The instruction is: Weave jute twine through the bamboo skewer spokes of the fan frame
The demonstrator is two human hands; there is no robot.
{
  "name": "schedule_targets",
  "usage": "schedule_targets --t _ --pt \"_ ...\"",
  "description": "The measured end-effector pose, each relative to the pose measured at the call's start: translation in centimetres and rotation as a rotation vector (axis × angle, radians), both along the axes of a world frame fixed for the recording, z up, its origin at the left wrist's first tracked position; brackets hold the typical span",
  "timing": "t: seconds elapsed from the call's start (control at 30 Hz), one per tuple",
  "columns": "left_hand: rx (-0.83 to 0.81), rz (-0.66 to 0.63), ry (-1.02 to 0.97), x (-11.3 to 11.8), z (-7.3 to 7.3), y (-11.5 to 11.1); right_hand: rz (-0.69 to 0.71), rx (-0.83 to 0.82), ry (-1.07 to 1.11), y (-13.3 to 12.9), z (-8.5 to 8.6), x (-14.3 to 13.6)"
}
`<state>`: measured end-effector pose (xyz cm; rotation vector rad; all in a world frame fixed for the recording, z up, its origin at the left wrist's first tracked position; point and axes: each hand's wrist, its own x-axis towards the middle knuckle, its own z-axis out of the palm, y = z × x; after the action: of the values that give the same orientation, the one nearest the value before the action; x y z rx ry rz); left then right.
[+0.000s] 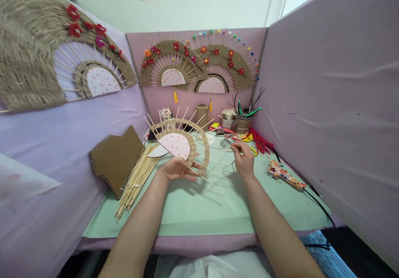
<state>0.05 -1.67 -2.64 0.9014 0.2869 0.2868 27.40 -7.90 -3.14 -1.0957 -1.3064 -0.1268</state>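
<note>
A half-round fan frame (203, 145) of thin sticks and twine bands, with a dotted white half-disc (177, 144) at its centre, is held tilted above the table. My left hand (179, 168) grips its lower edge, the fingers beneath it. To the right of the frame, my right hand (243, 157) is raised with thumb and fingers pinched together. What it pinches is too small to make out; a thin dark tip shows near the fingertips. Loose twine (228, 168) hangs or lies between the hands.
Left of the frame are a bundle of sticks (137, 182) and brown cardboard (116, 157). A patterned glue gun (285, 175) with a black cable lies right. Behind are a twine spool (202, 116), a tool pot (243, 124) and red strands (260, 140). Finished fans (171, 47) hang on the partitions.
</note>
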Motion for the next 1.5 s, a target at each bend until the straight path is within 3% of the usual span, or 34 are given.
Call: schedule_targets --t 0.3,0.47,0.77,1.07,1.5 --pt "0.025 -0.110 -0.046 0.4 -0.2 -0.6 0.199 -0.214 0.228 0.8 -0.8 -0.1" --pt "0.022 -0.170 -0.017 1.8 -0.6 -1.8 0.263 -0.279 0.199 0.7 -1.0 -1.3" --pt "0.038 0.180 -0.081 2.7 -0.3 -2.0 0.259 -0.284 0.264 0.7 -1.1 -1.5" --pt "0.130 0.029 0.025 1.9 -0.2 -1.7 0.222 -0.282 0.167 0.3 -0.8 -1.6" --pt "0.248 0.250 0.040 2.0 0.3 -2.0 0.200 -0.256 0.156 -0.3 -0.3 -2.0"
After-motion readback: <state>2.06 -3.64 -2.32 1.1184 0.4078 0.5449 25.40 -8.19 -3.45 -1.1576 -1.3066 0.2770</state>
